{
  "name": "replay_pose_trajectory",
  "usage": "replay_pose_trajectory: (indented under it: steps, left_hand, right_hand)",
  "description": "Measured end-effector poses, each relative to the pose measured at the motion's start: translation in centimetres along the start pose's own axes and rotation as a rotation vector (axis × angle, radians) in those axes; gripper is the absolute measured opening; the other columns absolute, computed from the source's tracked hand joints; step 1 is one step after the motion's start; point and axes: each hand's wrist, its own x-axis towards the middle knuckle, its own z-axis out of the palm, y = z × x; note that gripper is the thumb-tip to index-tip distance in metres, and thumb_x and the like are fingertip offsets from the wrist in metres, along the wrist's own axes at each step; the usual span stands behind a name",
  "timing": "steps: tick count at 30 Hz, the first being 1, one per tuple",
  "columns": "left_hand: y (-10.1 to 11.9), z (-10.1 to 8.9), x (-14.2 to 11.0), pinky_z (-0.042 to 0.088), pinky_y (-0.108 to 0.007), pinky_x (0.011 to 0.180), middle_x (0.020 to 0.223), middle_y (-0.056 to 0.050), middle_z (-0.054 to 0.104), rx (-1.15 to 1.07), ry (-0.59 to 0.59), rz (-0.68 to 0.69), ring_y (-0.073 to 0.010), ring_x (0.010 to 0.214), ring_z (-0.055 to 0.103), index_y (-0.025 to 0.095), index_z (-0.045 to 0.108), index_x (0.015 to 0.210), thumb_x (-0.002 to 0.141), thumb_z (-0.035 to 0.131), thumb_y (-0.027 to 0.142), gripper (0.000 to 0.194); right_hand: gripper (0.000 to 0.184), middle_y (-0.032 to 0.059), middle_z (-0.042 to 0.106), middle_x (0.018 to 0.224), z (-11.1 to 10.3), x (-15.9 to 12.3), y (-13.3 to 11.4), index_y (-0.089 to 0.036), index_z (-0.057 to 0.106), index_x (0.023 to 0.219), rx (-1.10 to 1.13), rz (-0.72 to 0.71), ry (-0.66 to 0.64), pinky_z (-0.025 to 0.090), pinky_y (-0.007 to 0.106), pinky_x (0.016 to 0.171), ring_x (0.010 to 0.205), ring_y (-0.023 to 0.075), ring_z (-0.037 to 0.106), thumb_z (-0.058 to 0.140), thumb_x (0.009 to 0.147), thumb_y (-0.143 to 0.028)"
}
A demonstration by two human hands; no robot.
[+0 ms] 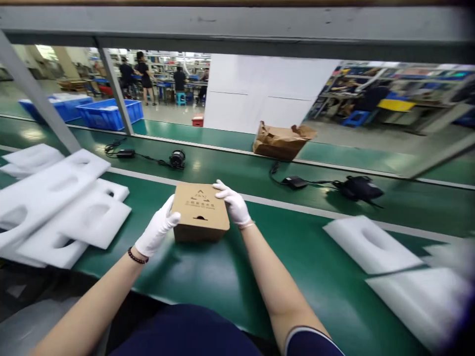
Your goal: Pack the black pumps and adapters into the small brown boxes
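A glossy green-topped bench (pixel 237 282) runs beneath a grey overhead beam (pixel 237 24), its surface catching pale light (pixel 206 272). Beyond stand a tall white partition (pixel 260 89), crowded shelving (pixel 193 62) and blue stools (pixel 181 98) on a shiny floor (pixel 174 116). What is perhaps a window (pixel 46 52) glows at far left, though blur makes it hard to tell.

A factory, with green workbenches (pixel 218 163), blue crates (pixel 98 118) and workers (pixel 144 76).
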Motion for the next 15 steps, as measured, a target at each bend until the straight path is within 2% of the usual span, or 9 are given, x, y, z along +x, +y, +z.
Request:
replay_pose_trajectory:
  steps: [2,4,6,7,10,12,13,15]
  left_hand:
    - [0.5,-0.1,-0.7,0.051,-0.045,0.106,0.137,-0.013,0.060,-0.114,0.038,-0.097,-0.0296,0.126,0.059,0.019,0.018,0.156,0.079,0.074,0.051,0.100]
    - [0.5,0.0,-0.9,0.052,-0.044,0.106,0.138,-0.013,0.060,-0.077,0.094,-0.108,-0.0300,0.125,0.060,0.020,0.017,0.157,0.075,0.080,0.045,0.106]
    - [-0.5,0.5,-0.6,0.049,-0.043,0.110,0.141,-0.011,0.057,0.020,0.162,0.004,-0.0302,0.128,0.057,0.021,0.028,0.154,0.073,0.081,0.046,0.100]
    - [-1.4,0.8,-0.4,0.048,-0.042,0.112,0.142,-0.010,0.057,0.067,0.212,0.079,-0.0298,0.129,0.056,0.022,0.035,0.152,0.074,0.080,0.049,0.093]
    - [-4.7,1.5,0.2,0.044,-0.044,0.115,0.136,-0.009,0.059,0.241,0.379,0.301,-0.0292,0.131,0.054,0.024,0.059,0.134,0.078,0.075,0.056,0.067]
    - [-6.6,1.6,0.4,0.039,-0.047,0.118,0.141,-0.009,0.052,0.385,0.474,0.449,-0.0308,0.140,0.044,0.026,0.067,0.122,0.081,0.072,0.054,0.051]
    - [-7.3,1.5,0.4,0.036,-0.048,0.119,0.146,-0.009,0.047,0.453,0.478,0.531,-0.0316,0.145,0.036,0.027,0.068,0.121,0.081,0.073,0.052,0.048]
    - [-8.0,1.2,0.6,0.035,-0.052,0.119,0.151,-0.010,0.042,0.538,0.383,0.707,-0.0320,0.148,0.030,0.029,0.061,0.130,0.082,0.074,0.047,0.053]
  right_hand:
    - [0.048,0.0053,0.053,0.145,-0.7,-1.4,-0.4,-0.025,0.073,0.100,-0.116,-0.036,-0.084,0.018,0.050,0.123,0.146,0.0272,0.032,0.052,0.091,-0.068]
    - [0.068,0.0059,0.039,0.156,-0.7,-2.7,-1.3,-0.027,0.067,0.122,-0.233,-0.079,-0.195,0.015,0.054,0.123,0.150,0.0313,0.019,0.052,0.082,-0.080]
    - [0.087,0.0098,0.034,0.158,-0.3,-3.7,-2.1,-0.025,0.058,0.136,-0.357,-0.131,-0.240,0.016,0.059,0.121,0.150,0.0360,0.013,0.061,0.072,-0.083]
    - [0.088,0.0120,0.037,0.156,0.0,-4.0,-2.4,-0.024,0.055,0.139,-0.406,-0.156,-0.227,0.018,0.061,0.120,0.150,0.0369,0.016,0.066,0.072,-0.080]
    - [0.065,0.0139,0.049,0.148,0.6,-4.5,-2.3,-0.024,0.055,0.138,-0.475,-0.217,-0.126,0.029,0.058,0.119,0.145,0.0337,0.032,0.067,0.086,-0.061]
    - [0.054,0.0131,0.053,0.144,0.8,-4.8,-1.8,-0.024,0.058,0.134,-0.470,-0.264,-0.097,0.033,0.057,0.117,0.142,0.0325,0.038,0.065,0.090,-0.053]
    - [0.048,0.0124,0.054,0.143,0.9,-4.9,-1.5,-0.024,0.059,0.132,-0.453,-0.286,-0.082,0.034,0.057,0.117,0.142,0.0321,0.039,0.064,0.091,-0.050]
    - [0.038,0.0108,0.055,0.142,1.2,-5.2,-1.1,-0.026,0.062,0.128,-0.396,-0.322,-0.033,0.036,0.057,0.116,0.141,0.0310,0.041,0.059,0.096,-0.045]
